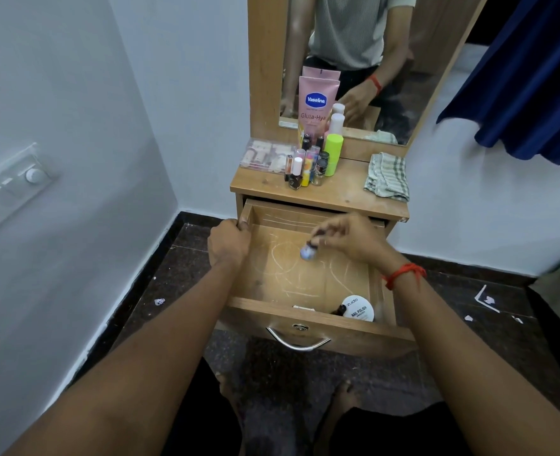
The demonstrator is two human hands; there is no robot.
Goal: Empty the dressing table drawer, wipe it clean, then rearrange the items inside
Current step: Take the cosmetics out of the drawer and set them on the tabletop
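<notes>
The wooden drawer of the dressing table stands pulled out, its scratched floor mostly bare. My left hand grips the drawer's left wall near the back. My right hand hovers over the middle of the drawer and pinches the cap of a small pale-blue nail polish bottle, blurred by motion. At the drawer's front right lie a white round nail polish remover tub and a dark little bottle. A thin flat item peeks over the front wall.
On the tabletop stand a pink Vaseline tube, a neon green bottle, several nail polish bottles, a clear plastic case and a checked cloth. A mirror rises behind. Paper scraps lie on the dark floor.
</notes>
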